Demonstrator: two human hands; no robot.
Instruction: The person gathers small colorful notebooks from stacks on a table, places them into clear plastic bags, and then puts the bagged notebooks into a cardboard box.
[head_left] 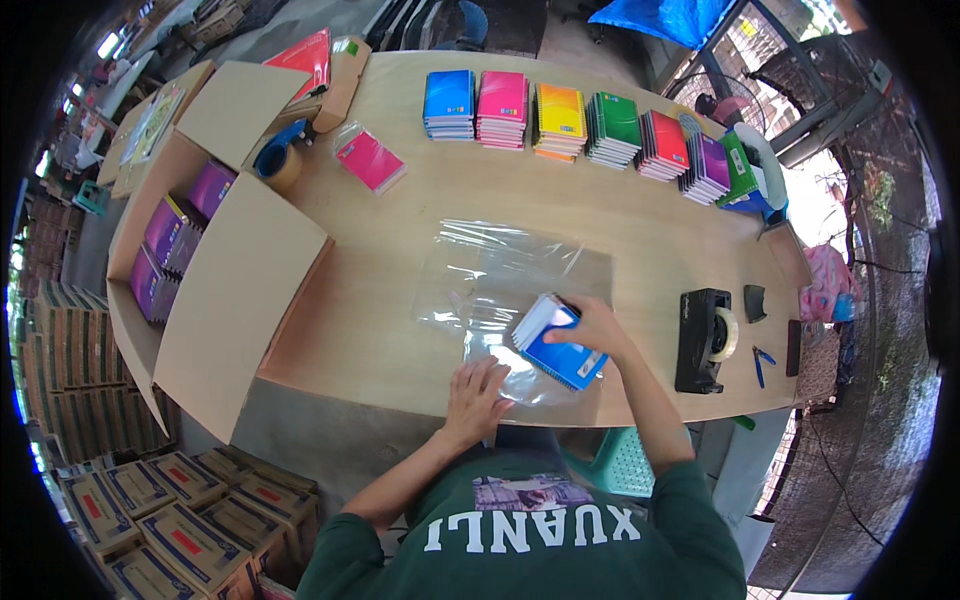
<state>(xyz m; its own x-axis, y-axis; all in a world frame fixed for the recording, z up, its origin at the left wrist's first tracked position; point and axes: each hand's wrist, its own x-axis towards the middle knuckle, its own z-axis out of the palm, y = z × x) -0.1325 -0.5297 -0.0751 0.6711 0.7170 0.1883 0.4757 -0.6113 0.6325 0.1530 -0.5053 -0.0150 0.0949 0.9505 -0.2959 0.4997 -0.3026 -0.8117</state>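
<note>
My right hand [588,328] grips a small stack of blue spiral notebooks [563,358], tilted over the table's near edge. Under the stack lies a clear plastic sheet or bag [510,262], wrinkled and shiny. My left hand [478,400] rests on the plastic's near left part with its fingers stretched out, a little left of the notebooks. Whether it pinches the plastic's edge does not show.
Colour-sorted notebook stacks [558,112] line the table's far side. An open carton [245,300] holding purple notebooks stands at left, near a wrapped pink notebook [371,161] and a tape roll [280,165]. At right are a tape dispenser [692,340] and blue-handled pliers [759,368].
</note>
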